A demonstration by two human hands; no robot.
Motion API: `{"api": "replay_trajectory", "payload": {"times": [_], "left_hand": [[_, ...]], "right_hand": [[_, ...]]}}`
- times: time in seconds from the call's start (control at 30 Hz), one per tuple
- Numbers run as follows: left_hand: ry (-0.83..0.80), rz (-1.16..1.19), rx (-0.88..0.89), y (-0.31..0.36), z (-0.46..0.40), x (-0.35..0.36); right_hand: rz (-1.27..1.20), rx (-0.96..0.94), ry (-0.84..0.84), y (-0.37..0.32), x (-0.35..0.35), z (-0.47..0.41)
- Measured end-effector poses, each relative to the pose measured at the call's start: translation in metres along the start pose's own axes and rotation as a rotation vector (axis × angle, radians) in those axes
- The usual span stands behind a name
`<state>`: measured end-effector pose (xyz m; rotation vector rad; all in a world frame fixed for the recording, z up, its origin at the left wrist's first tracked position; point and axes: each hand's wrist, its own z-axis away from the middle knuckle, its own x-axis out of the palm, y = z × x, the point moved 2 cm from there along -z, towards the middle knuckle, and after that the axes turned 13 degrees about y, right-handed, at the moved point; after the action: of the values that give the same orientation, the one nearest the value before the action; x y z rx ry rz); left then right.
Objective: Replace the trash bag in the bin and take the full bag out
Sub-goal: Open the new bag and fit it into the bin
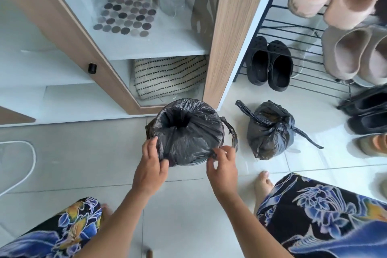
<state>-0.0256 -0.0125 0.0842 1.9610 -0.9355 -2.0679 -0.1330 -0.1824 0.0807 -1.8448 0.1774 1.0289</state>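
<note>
A small round bin (193, 163) stands on the tiled floor, almost fully covered by a fresh black trash bag (188, 130) stretched over its rim, with a dark hollow near the top. My left hand (151, 165) grips the bag's edge at the bin's near-left side. My right hand (223, 163) pinches the bag's edge at the near-right side, next to a loose bag handle (231, 130). The full black bag (270, 130), tied shut with its handles sticking out, sits on the floor just right of the bin.
A wood-framed glass cabinet (228, 33) stands right behind the bin. A black wire shoe rack (293, 27) with several pairs of shoes fills the right side. My bare foot (262, 184) and patterned clothing are below. A white curved object (25, 165) lies at the left.
</note>
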Motion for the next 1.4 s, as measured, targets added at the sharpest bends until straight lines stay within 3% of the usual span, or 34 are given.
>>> {"api": "replay_trajectory", "payload": {"times": [0.2,0.3,0.37,0.5,0.57,0.63,0.7,0.77,0.8,0.83,0.9,0.97,1.17,1.3,1.4], "left_hand": [[0.047,0.032,-0.326,-0.004,0.023,0.004],[0.033,0.172,-0.520,-0.008,0.023,0.012],[-0.051,0.364,-0.661,-0.010,0.015,0.021],[-0.108,0.772,-1.053,-0.014,-0.007,0.029],[-0.150,0.805,-1.195,-0.021,-0.018,0.032],[-0.026,0.593,-1.141,-0.024,-0.031,0.025],[0.225,0.296,-0.979,-0.023,-0.046,0.011],[0.329,0.335,-0.876,-0.015,-0.061,0.006],[0.262,0.503,-0.881,-0.012,-0.068,0.008],[0.161,0.708,-0.928,-0.004,-0.073,0.009],[-0.042,1.085,-1.090,0.000,-0.078,0.018],[-0.136,1.265,-1.247,-0.002,-0.075,0.028],[-0.120,1.191,-1.454,-0.006,-0.057,0.055],[-0.177,1.149,-1.471,-0.010,-0.056,0.057],[-0.124,1.103,-1.402,-0.019,-0.063,0.054]], "right_hand": [[0.120,0.123,-0.113,0.017,-0.007,0.017],[0.101,0.260,-0.160,0.034,-0.003,0.018],[0.052,0.427,-0.176,0.045,-0.001,0.013],[-0.194,0.996,-0.211,0.063,0.009,0.001],[-0.340,1.256,-0.212,0.067,0.015,-0.007],[-0.266,1.223,-0.117,0.065,0.018,-0.019],[-0.132,0.954,0.088,0.050,0.010,-0.037],[-0.201,0.627,0.103,0.027,0.003,-0.054],[-0.289,0.556,0.029,0.018,0.005,-0.060],[-0.385,0.561,-0.062,0.013,0.009,-0.063],[-0.572,0.751,-0.204,0.015,0.025,-0.066],[-0.746,0.993,-0.251,0.025,0.040,-0.063],[-0.900,1.303,-0.318,0.037,0.061,-0.038],[-0.738,1.380,-0.330,0.040,0.066,-0.031],[-0.454,1.229,-0.296,0.044,0.054,-0.045]]}}
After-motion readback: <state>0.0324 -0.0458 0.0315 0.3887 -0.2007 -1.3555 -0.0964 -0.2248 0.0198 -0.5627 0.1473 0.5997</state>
